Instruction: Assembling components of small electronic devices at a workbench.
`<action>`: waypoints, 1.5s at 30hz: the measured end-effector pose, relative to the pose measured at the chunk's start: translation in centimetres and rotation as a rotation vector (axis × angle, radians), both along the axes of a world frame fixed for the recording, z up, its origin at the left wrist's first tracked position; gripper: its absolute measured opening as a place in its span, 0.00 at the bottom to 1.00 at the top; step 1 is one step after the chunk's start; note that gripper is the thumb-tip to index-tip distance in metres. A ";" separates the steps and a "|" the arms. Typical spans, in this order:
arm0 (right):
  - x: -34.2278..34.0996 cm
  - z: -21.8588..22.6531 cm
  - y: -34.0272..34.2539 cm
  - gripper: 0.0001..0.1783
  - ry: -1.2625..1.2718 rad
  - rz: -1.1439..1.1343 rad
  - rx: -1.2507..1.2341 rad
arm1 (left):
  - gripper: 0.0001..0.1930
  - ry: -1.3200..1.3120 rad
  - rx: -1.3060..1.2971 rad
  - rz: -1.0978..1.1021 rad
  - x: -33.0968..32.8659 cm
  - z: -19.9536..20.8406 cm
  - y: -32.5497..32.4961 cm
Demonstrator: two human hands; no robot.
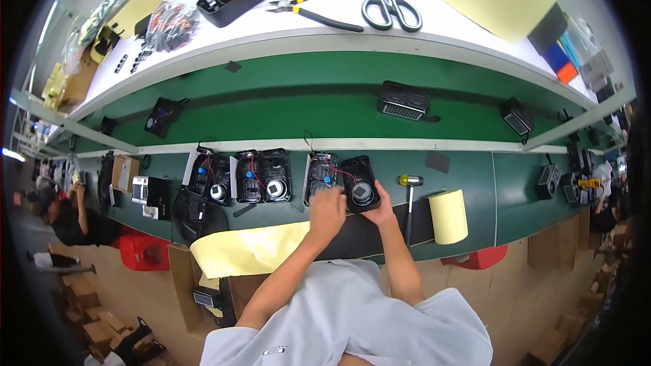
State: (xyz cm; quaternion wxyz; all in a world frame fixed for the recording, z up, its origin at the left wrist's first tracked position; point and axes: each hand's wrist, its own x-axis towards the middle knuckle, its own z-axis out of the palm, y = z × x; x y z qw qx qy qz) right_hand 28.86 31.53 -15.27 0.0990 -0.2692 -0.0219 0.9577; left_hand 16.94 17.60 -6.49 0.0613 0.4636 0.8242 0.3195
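My right hand [381,207] grips the right edge of a black speaker housing half [353,171], with a round speaker [361,193] set in it. The housing is slightly raised and tilted. A red wire links it to the other housing half [321,169] on its left, which carries a circuit board and a blue part. Above that half's lower edge is my left hand [328,211], its fingers bent together; whatever they hold is hidden. Further left lie two more opened speaker housings [263,176] [213,177], with wires and round speakers inside.
A hammer [410,203] and a yellow tape roll [449,217] lie at right; a yellow strip [251,251] crosses the near edge. Scissors [391,10] and pliers [315,17] rest on the shelf above. Finished-looking speakers [404,100] sit behind. Another person [68,210] works at far left.
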 end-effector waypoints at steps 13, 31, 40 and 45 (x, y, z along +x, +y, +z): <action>-2.6 4.5 -0.1 0.30 -0.168 -0.112 0.463 | 0.38 -0.042 -0.068 0.187 -3.6 -2.6 -1.1; -4.4 5.3 -1.4 0.34 -0.551 -0.007 0.995 | 0.15 0.212 0.019 -0.133 -6.7 -7.0 1.7; -6.3 4.9 -2.0 0.36 -0.722 0.241 1.685 | 0.10 0.188 -0.100 -0.091 -7.6 -4.7 1.0; -7.7 5.7 -2.7 0.38 -0.736 0.267 1.835 | 0.11 0.021 0.181 0.194 -7.9 -4.8 0.2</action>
